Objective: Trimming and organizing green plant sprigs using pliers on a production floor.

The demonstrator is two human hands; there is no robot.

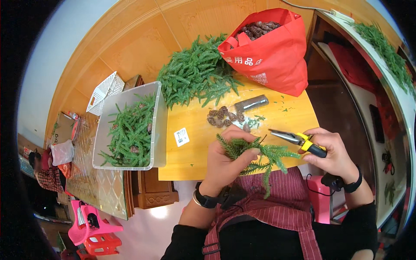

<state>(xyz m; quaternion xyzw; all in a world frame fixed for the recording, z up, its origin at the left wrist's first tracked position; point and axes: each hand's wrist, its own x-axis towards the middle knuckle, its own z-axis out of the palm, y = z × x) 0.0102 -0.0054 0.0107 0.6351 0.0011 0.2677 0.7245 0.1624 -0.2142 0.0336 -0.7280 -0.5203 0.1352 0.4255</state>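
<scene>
My left hand (232,151) is closed around the stem end of a green artificial pine sprig (274,155), whose needled branches fan out to the right and downward. A thin dark stem tip sticks up by my thumb. In my right hand (331,151) is a pair of pliers (289,138) with yellow and black handles. Its jaws point left, just above the sprig, apparently apart from it. Beyond my left hand several brown pine cones (223,116) lie in a loose group on the yellow tabletop (195,162). A clear tube with dark contents (252,103) lies beside them.
A heap of green pine sprigs (195,69) covers the table's back, beside a red bag (277,60) of pine cones. Left stands a translucent bin (160,130) holding sprigs with cones. A white card (182,137) lies near it. Pink stools (82,227) stand on the floor; shelves (342,86) flank the right.
</scene>
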